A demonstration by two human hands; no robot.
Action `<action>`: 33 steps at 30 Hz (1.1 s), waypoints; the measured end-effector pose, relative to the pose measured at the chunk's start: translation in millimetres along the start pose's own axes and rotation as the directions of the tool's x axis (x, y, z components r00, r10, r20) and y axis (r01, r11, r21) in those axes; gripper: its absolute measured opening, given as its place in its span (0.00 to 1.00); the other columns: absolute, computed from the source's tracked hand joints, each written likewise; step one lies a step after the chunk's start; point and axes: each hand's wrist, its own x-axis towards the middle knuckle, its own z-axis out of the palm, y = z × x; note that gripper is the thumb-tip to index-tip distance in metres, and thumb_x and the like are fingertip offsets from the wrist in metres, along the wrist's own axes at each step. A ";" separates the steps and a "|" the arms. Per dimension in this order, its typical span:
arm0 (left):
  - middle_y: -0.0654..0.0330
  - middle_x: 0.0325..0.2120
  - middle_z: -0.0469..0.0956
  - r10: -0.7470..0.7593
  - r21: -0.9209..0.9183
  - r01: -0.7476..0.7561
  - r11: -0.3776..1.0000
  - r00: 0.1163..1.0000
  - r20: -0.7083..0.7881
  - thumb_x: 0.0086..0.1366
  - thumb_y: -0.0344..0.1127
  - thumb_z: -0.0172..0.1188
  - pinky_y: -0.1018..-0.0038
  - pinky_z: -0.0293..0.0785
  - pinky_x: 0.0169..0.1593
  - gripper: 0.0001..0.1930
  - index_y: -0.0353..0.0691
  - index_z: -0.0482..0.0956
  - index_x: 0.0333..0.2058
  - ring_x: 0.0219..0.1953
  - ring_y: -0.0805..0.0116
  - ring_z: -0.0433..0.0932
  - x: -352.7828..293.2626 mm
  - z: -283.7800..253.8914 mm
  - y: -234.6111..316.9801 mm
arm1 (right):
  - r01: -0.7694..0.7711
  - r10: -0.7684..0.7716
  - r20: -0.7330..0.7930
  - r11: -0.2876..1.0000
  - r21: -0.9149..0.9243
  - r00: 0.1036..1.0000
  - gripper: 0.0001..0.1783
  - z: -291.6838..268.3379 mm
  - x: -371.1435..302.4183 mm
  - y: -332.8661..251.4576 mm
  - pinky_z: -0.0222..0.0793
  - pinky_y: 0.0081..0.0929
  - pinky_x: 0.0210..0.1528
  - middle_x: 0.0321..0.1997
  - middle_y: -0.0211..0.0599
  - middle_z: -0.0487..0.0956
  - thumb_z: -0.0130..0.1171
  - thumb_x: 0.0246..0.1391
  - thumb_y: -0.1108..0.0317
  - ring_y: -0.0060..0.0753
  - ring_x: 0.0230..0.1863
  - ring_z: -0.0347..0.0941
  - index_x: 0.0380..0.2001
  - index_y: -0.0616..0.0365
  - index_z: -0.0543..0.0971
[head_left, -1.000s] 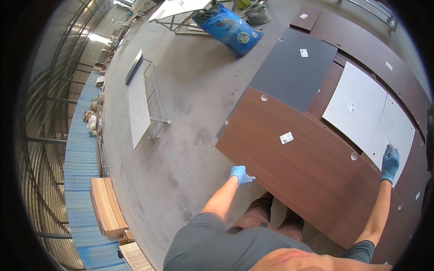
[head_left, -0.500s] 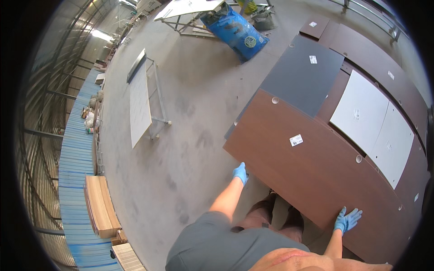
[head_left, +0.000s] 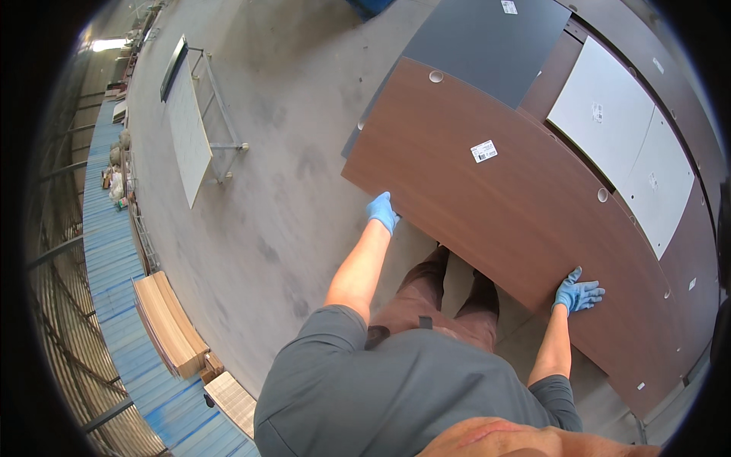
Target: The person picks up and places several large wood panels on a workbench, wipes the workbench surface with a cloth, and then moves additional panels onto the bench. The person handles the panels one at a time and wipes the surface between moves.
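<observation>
A large brown panel (head_left: 426, 145) with a white label lies in front of me and to my right. At its near left edge is my left hand (head_left: 383, 212), in a blue glove, its fingers curled closed; a small dark bit shows beside them, but what they hold is hidden. My right hand (head_left: 577, 292), gloved in blue too, rests with fingers spread on the brown panel near its front edge. A dark grey panel (head_left: 487, 46) lies beyond it, and two white panels (head_left: 601, 114) lie on brown boards farther right.
A wheeled metal rack (head_left: 221, 145) with a pale board (head_left: 186, 129) stands to the left on the concrete floor. Stacked brown boards (head_left: 169, 324) sit at the far left, beside a blue slatted strip (head_left: 122, 289) along the corrugated wall. A blue bag (head_left: 369, 6) shows at the top edge.
My view has tilted down, so the panels and rack sit higher in the picture and more of my torso shows. Both hands keep about the same places on the brown panel.
</observation>
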 end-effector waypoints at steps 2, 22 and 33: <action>0.52 0.55 0.82 0.009 0.003 -0.009 1.000 1.000 -0.027 0.75 0.37 0.59 0.51 0.84 0.51 0.19 0.35 0.76 0.60 0.51 0.54 0.85 -0.5 0.9 -0.3 | -0.008 0.008 0.007 1.000 0.007 1.000 0.59 -3.2 0.9 -2.7 0.40 0.64 0.81 0.84 0.63 0.47 0.37 0.65 0.20 0.70 0.84 0.42 0.77 0.65 0.58; 0.53 0.42 0.82 0.207 0.132 -0.188 0.973 0.966 -0.152 0.65 0.29 0.64 0.56 0.81 0.44 0.13 0.25 0.79 0.44 0.39 0.60 0.81 25.1 33.1 20.2 | -0.050 0.051 -0.036 0.998 0.039 0.998 0.60 -15.2 0.8 -38.4 0.42 0.65 0.80 0.83 0.68 0.48 0.38 0.65 0.20 0.74 0.82 0.43 0.75 0.69 0.59; 0.53 0.37 0.85 0.237 0.129 -0.217 0.968 0.958 -0.161 0.62 0.28 0.67 0.62 0.81 0.40 0.13 0.20 0.83 0.40 0.35 0.64 0.83 10.8 37.6 21.8 | -0.047 0.052 -0.047 0.995 0.087 0.998 0.60 -7.6 4.1 -36.1 0.41 0.66 0.80 0.83 0.70 0.48 0.38 0.65 0.20 0.75 0.82 0.42 0.75 0.70 0.58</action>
